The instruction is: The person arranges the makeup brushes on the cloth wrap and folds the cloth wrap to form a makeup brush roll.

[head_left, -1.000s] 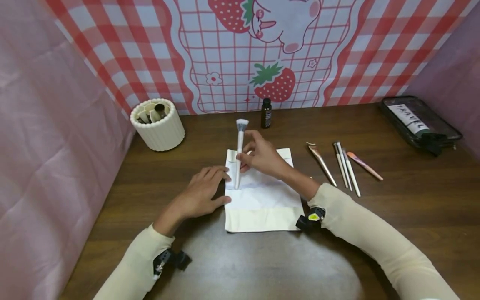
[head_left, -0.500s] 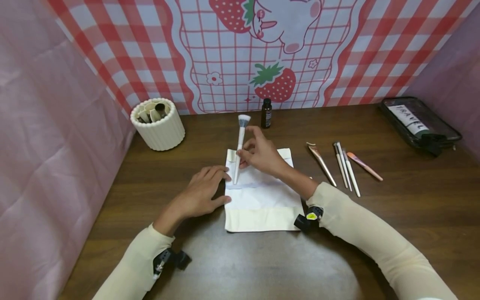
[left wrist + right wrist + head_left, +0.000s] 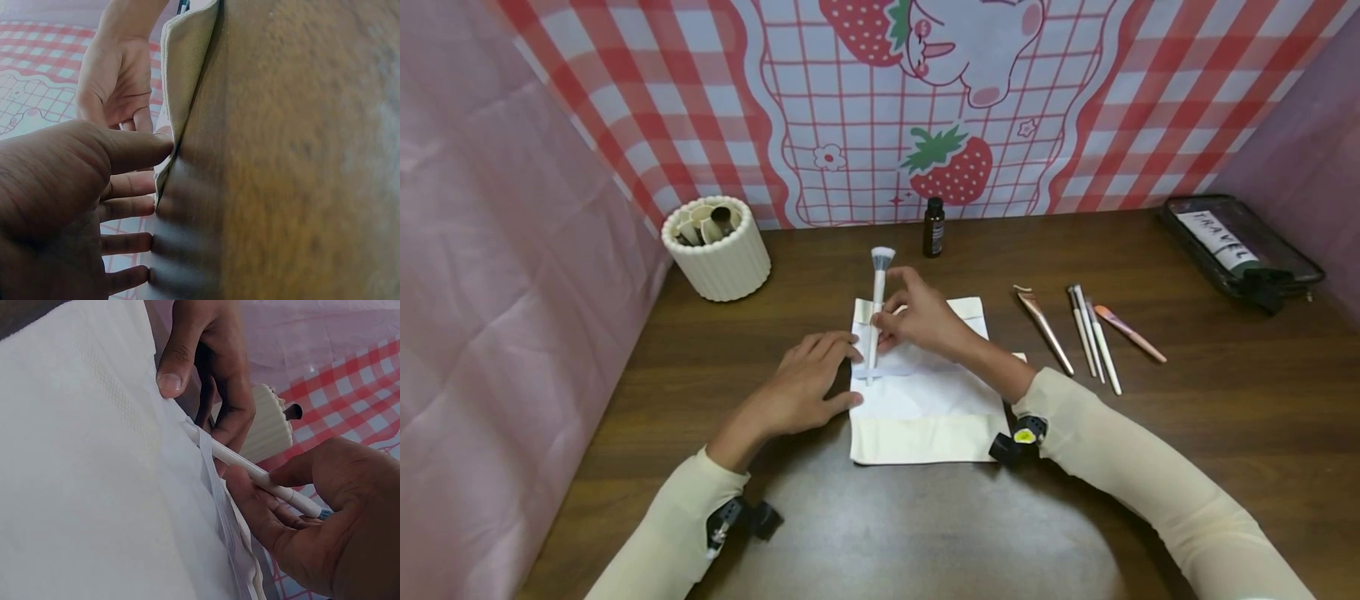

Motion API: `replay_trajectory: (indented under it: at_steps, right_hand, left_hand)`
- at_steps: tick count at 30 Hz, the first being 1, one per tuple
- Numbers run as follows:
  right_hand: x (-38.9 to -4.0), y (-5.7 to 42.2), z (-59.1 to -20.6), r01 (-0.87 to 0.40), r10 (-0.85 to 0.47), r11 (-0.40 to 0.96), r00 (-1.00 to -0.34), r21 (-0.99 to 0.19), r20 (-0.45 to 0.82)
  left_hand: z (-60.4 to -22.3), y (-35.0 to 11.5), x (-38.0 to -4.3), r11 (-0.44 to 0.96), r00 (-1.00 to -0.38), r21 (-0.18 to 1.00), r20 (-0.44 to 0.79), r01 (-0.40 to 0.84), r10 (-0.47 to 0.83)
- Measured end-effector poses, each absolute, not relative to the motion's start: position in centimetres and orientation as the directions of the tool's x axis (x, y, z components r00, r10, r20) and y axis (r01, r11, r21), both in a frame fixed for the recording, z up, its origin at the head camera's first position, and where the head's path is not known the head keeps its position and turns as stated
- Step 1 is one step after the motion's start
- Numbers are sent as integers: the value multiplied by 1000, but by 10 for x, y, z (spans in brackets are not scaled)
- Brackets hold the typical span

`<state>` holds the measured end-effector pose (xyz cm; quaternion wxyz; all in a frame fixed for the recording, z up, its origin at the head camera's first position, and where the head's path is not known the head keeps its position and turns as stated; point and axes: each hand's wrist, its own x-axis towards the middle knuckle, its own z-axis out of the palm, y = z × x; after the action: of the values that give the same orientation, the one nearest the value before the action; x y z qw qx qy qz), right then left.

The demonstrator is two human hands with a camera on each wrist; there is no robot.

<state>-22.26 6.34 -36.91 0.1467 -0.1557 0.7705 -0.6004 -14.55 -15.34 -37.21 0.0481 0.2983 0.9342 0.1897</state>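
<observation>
White brush [image 3: 878, 289], head view: it's btwn both hands, bristle end toward the wall [image 3: 853, 187], R hand [image 3: 928, 321] pinching the handle above the cloth [image 3: 932, 396]. L hand [image 3: 805, 383] lies at the cloth's left edge. L wrist view: that hand's fingers are spread, thumb touching the cloth edge. R wrist view: handle's under the elastic band [image 3: 215, 481], tip poking out near the L thumb.

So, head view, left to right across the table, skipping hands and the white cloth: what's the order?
Ribbed white holder → held brush → dark bottle → rose-gold brush → white-handled brushes → pink-handled brush → black-edged pouch.
</observation>
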Motion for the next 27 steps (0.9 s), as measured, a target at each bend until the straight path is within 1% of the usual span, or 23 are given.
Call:
replay_trajectory:
  at_steps: [8,15,18,27]
  right_hand:
    - [-219,64,-368,67,-472,195,-868,-978,-154]
    - [-220,68,-368,122,-505,257,-829,-959,-241]
    - [-223,68,-368,135,-494,266,-831,-955,-255]
    - [-225,68,-369,156,-467,224,-849,-962,-247]
  left_hand:
    - [-374,-154,-147,758,-819,379,-1,530,573]
    - [-374,-154,-149,768,-824,375,-22,519,567]
    - [-374,-154,-149,766,-824,376,-15,521,567]
    - [-374,-153,-148,765,-824,377,-8,522,566]
